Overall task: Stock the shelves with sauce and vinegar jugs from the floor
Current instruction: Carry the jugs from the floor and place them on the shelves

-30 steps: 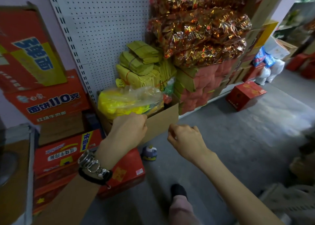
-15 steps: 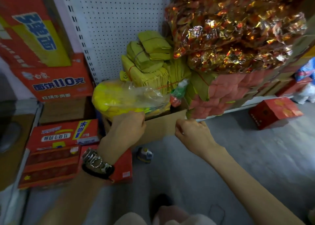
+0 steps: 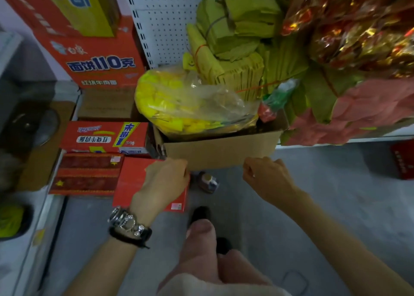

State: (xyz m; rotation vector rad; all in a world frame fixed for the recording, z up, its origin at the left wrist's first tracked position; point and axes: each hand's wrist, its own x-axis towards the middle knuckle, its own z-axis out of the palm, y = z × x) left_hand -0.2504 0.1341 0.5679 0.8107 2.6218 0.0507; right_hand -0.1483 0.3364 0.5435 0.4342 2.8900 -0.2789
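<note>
while my left hand (image 3: 167, 179) and right hand (image 3: 266, 177) sit low by the box (image 3: 221, 150), i cannot tell if either grips it.

The big red carton (image 3: 100, 63) by the wall is showing "面饼110克" in blue, with "红烧牛肉面" in small type beneath and a "白象" mark above. The smaller red box (image 3: 96, 136) in front is lying with its print upside down, reading "红烧牛肉面", and its yellow stripe is carrying what looks like "1倍半".
</note>
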